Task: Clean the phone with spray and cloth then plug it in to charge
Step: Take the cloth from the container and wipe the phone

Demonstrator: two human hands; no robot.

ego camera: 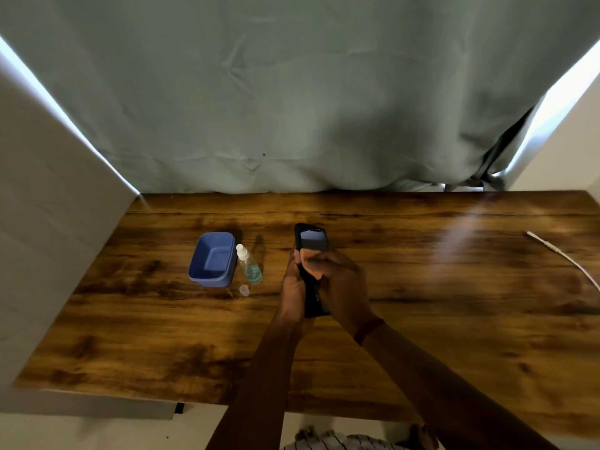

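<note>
My left hand [293, 287] grips a black phone [311, 238] by its left edge and holds it just above the wooden table [422, 287], screen up. My right hand [341, 287] curls over the middle of the screen. Its fingertips press a small brownish cloth [308, 256] against the glass, and the hand hides most of the cloth. The phone's upper end shows beyond both hands. A clear spray bottle [249, 267] with bluish liquid lies to the left, and its loose cap [244, 290] sits in front of it. A white charging cable [565, 258] lies at the far right.
An empty blue plastic box [212, 259] sits left of the spray bottle. A grey-green curtain [292, 92] hangs behind the table's far edge. A pale wall [48, 222] borders the table on the left.
</note>
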